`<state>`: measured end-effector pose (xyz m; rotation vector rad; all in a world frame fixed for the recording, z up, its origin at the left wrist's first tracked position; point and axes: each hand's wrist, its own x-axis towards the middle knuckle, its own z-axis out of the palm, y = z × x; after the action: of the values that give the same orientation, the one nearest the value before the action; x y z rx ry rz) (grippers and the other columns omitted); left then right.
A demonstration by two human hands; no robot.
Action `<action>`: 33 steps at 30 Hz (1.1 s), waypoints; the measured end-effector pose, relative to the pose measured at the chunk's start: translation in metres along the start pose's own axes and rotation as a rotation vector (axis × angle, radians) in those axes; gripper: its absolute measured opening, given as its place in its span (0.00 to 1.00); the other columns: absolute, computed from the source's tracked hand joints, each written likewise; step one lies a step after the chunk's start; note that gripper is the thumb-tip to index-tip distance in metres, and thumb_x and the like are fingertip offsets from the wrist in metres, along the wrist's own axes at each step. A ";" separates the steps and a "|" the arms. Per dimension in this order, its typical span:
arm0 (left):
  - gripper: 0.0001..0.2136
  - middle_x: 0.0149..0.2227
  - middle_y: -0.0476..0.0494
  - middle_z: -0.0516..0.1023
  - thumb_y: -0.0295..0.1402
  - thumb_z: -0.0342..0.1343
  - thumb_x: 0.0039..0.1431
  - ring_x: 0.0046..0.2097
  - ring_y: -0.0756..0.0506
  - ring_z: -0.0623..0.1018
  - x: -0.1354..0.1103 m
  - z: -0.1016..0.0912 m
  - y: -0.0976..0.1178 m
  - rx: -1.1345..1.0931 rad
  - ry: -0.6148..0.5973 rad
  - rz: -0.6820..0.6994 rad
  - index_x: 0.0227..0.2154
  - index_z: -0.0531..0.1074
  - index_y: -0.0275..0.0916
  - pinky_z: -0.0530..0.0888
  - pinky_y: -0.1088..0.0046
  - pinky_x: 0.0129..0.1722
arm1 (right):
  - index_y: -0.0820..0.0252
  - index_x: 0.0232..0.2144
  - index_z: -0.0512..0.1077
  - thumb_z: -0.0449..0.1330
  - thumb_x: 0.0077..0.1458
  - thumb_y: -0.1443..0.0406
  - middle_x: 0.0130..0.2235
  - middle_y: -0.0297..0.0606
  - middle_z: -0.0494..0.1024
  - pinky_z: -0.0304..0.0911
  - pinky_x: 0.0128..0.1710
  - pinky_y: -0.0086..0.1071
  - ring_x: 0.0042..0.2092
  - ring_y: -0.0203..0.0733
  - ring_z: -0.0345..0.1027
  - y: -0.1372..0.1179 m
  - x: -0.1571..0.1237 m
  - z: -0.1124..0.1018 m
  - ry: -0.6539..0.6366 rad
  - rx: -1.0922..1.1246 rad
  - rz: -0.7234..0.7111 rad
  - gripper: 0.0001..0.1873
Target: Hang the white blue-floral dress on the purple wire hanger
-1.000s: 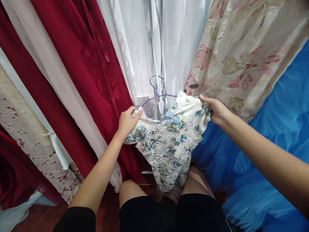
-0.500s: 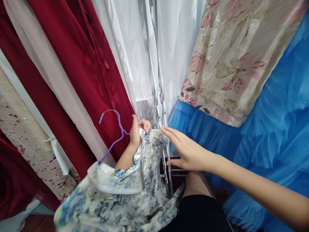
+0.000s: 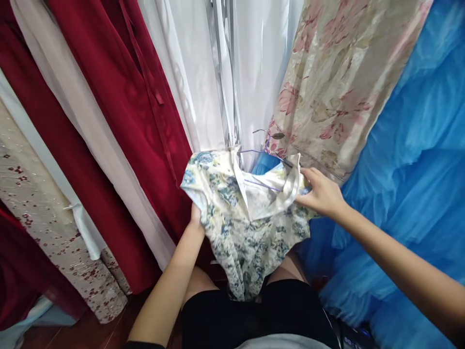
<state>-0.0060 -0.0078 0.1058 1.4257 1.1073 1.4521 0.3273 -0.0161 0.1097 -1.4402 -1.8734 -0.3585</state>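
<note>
Between my hands, above my lap, is a white garment [image 3: 232,232] with a blue and yellow floral print and a plain white neckline edge. A thin purple wire hanger [image 3: 267,185] sits inside its neck opening, and the hook rises beyond the far edge. My right hand [image 3: 321,191] is closed on the garment's right shoulder, thumb on the near side. My left hand [image 3: 196,215] reaches into or behind the left sleeve opening; the cloth hides its fingers, so their grip does not show.
Dark red cloth [image 3: 119,121] and pale lengths hang on the left. White fabric [image 3: 257,63] and metal rods [image 3: 227,72] are ahead. On the right hang a pink floral garment [image 3: 327,97] and ruffled blue tulle [image 3: 407,203]. A reddish floor [image 3: 109,322] shows at lower left.
The garment has swung up and turned, its neck opening now facing right with the hanger. My right hand, earlier spread, has closed on the shoulder. My left hand has moved to the sleeve.
</note>
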 end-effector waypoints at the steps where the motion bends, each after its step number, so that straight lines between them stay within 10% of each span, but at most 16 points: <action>1: 0.37 0.48 0.31 0.82 0.62 0.34 0.66 0.54 0.32 0.79 -0.006 -0.006 -0.012 -0.076 0.018 -0.029 0.49 0.76 0.36 0.76 0.48 0.53 | 0.57 0.58 0.71 0.66 0.49 0.48 0.48 0.48 0.78 0.70 0.38 0.43 0.46 0.63 0.76 -0.001 0.012 -0.003 0.000 -0.019 0.014 0.37; 9: 0.29 0.63 0.40 0.72 0.47 0.65 0.56 0.68 0.36 0.67 -0.087 -0.020 -0.104 -0.390 0.007 -0.263 0.58 0.72 0.43 0.65 0.57 0.67 | 0.59 0.62 0.68 0.70 0.43 0.51 0.55 0.47 0.77 0.69 0.41 0.44 0.49 0.61 0.75 -0.044 0.054 -0.015 -0.037 -0.065 -0.109 0.45; 25: 0.26 0.62 0.37 0.74 0.38 0.68 0.54 0.65 0.36 0.71 -0.138 0.013 -0.130 -0.242 0.031 -0.192 0.56 0.74 0.39 0.62 0.58 0.68 | 0.61 0.60 0.70 0.70 0.43 0.51 0.57 0.48 0.76 0.67 0.55 0.50 0.55 0.63 0.71 -0.015 0.067 -0.013 -0.058 0.118 -0.281 0.43; 33: 0.26 0.63 0.41 0.73 0.38 0.66 0.56 0.68 0.39 0.67 -0.133 0.035 -0.155 -0.240 0.183 -0.161 0.58 0.71 0.44 0.61 0.60 0.69 | 0.59 0.67 0.60 0.67 0.45 0.63 0.66 0.51 0.64 0.50 0.66 0.63 0.69 0.69 0.49 -0.038 0.015 0.016 0.100 0.092 -0.215 0.47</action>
<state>0.0290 -0.0869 -0.0825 1.0307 1.0898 1.5627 0.2847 -0.0082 0.1168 -1.1430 -1.9408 -0.4338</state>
